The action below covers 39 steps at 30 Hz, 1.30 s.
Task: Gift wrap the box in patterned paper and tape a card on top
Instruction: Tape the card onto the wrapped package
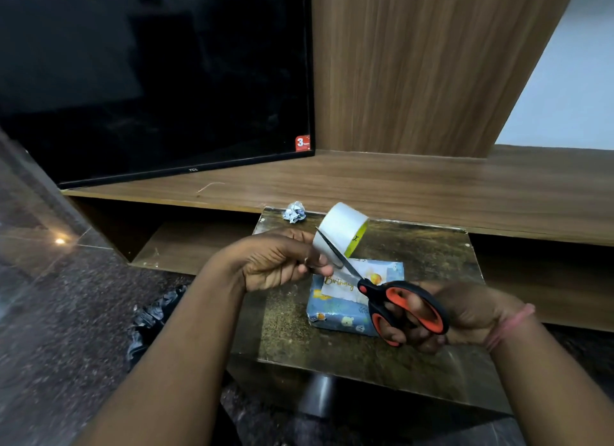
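Box (345,309), wrapped in blue patterned paper, lies on the small table (432,246) under both hands, card (352,284) resting on top; left hand (275,263) grasps tape roll (342,233), raised clear for cutting; right hand (465,316) grips scissors (392,296), blades meeting the tape; likely cutting a strip for the card.

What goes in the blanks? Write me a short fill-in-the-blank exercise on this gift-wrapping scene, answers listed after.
1. The right hand holds orange-and-black ____.
2. The left hand holds a roll of ____.
3. The card on the wrapped box shows the written word ____.
4. A crumpled paper scrap lies at the small table's far ____ corner.

Missing words: scissors; tape; Birthday; left
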Available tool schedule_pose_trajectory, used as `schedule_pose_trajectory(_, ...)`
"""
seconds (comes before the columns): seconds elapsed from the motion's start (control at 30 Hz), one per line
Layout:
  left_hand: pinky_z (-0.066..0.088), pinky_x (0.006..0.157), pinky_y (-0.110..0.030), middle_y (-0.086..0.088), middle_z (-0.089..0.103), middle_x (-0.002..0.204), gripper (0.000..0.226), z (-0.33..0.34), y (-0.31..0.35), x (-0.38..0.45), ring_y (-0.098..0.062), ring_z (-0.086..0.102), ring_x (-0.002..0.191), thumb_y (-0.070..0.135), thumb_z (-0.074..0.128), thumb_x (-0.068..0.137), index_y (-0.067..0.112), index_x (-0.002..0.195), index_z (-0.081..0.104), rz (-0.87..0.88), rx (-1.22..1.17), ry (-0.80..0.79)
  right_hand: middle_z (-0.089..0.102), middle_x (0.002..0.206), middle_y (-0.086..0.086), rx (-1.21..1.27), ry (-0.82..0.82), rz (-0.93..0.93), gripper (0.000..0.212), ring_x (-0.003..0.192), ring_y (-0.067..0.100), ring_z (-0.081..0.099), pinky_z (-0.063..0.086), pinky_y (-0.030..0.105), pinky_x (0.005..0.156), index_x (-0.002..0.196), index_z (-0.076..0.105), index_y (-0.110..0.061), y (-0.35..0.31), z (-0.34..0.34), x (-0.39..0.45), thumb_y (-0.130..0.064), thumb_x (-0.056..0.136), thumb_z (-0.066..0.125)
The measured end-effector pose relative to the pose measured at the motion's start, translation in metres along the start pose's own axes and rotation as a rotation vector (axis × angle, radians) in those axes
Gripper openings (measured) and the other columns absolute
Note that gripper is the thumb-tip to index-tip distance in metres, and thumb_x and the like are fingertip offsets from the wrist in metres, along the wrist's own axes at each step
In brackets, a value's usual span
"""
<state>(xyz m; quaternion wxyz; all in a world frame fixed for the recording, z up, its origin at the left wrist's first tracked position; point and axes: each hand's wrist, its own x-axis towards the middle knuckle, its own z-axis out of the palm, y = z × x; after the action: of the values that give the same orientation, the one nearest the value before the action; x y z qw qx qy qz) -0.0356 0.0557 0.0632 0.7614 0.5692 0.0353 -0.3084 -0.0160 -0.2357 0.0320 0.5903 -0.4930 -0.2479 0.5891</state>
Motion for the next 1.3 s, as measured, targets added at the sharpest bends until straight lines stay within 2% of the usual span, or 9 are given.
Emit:
schedule_pose_trajectory(0.13,0.049,0.047,-0.008,-0.018,0.073,0.089,0.035,-0.002,0.000,0.001,-0.014,0.077,0.075,-0.011,0.060,0.086,-0.009,0.121,0.059,-0.008,-0.151,0.009,0.050,0.090,0.012,0.010,0.013,-0.006,0.047,0.062,0.014,0.021,0.020,0.023,0.051,0.100,0.059,-0.017,-0.003,0.002,-0.003,-0.057,0.082,0.076)
schedule_pose_trajectory(0.2,0.049,0.046,-0.009,-0.020,0.073,0.090,0.025,-0.002,0.000,0.002,-0.015,0.077,0.075,-0.013,0.062,0.085,-0.007,0.109,0.062,-0.019,-0.180,0.020,0.049,0.091,0.013,-0.002,0.011,0.002,0.052,0.063,0.014,0.021,0.020,0.024,0.051,0.105,0.056,-0.011,-0.001,0.001,-0.005,-0.053,0.082,0.078)
schedule_pose_trajectory(0.37,0.049,0.048,-0.009,-0.015,0.074,0.082,0.016,0.005,0.000,0.001,-0.013,0.076,0.073,-0.013,0.054,0.091,-0.002,0.092,0.066,-0.066,-0.068,0.028,0.048,0.092,0.016,-0.004,0.003,-0.005,0.063,0.063,0.005,0.045,0.020,0.023,0.049,0.115,0.046,-0.003,0.002,-0.004,-0.008,-0.043,0.082,0.081)
schedule_pose_trajectory(0.57,0.049,0.048,-0.009,-0.019,0.075,0.091,0.039,0.007,0.000,0.001,-0.015,0.077,0.076,-0.014,0.054,0.090,-0.005,0.129,0.055,-0.073,-0.110,0.014,0.047,0.090,0.013,0.019,-0.013,-0.019,0.041,0.059,0.003,0.038,0.021,0.023,0.052,0.112,0.065,-0.019,0.000,-0.004,-0.008,-0.049,0.085,0.076)
schedule_pose_trajectory(0.7,0.051,0.049,-0.010,-0.019,0.075,0.091,0.028,0.007,0.001,0.002,-0.015,0.077,0.075,-0.011,0.058,0.084,-0.007,0.112,0.063,-0.072,-0.152,0.025,0.046,0.089,0.012,0.030,-0.023,-0.044,0.044,0.061,0.001,0.041,0.020,0.024,0.052,0.110,0.062,-0.015,0.000,-0.004,-0.005,-0.049,0.086,0.075)
schedule_pose_trajectory(0.8,0.056,0.054,-0.013,-0.023,0.071,0.094,0.029,0.005,0.000,0.006,-0.019,0.078,0.079,-0.013,0.060,0.085,-0.008,0.113,0.060,-0.046,-0.231,0.023,0.046,0.089,0.012,0.014,-0.021,-0.071,0.056,0.061,0.002,0.039,0.020,0.023,0.051,0.115,0.050,-0.010,0.003,-0.005,-0.001,-0.051,0.086,0.074)
schedule_pose_trajectory(0.97,0.057,0.054,-0.014,-0.021,0.071,0.086,0.010,0.006,-0.001,0.007,-0.020,0.077,0.078,-0.012,0.058,0.081,-0.007,0.089,0.061,-0.011,-0.260,0.075,0.055,0.089,0.004,0.041,-0.045,-0.082,0.040,0.060,0.001,0.036,0.021,0.021,0.052,0.104,0.064,-0.020,0.004,-0.006,0.005,-0.055,0.085,0.071)
schedule_pose_trajectory(1.07,0.057,0.053,-0.014,-0.022,0.071,0.084,0.007,0.006,-0.002,0.007,-0.021,0.077,0.078,-0.012,0.059,0.080,-0.006,0.080,0.064,-0.011,-0.260,0.094,0.051,0.086,0.009,0.049,-0.015,-0.111,0.046,0.061,0.003,0.041,0.022,0.021,0.049,0.115,0.061,-0.015,0.007,-0.007,0.006,-0.050,0.088,0.070)
schedule_pose_trajectory(1.3,0.056,0.053,-0.014,-0.018,0.071,0.081,0.018,0.010,-0.003,0.008,-0.021,0.077,0.076,-0.011,0.060,0.077,-0.003,0.093,0.060,-0.002,-0.279,0.103,0.050,0.085,0.011,0.071,0.025,-0.116,0.054,0.062,0.005,0.045,0.023,0.022,0.048,0.122,0.053,-0.009,0.007,-0.009,0.006,-0.046,0.087,0.072)
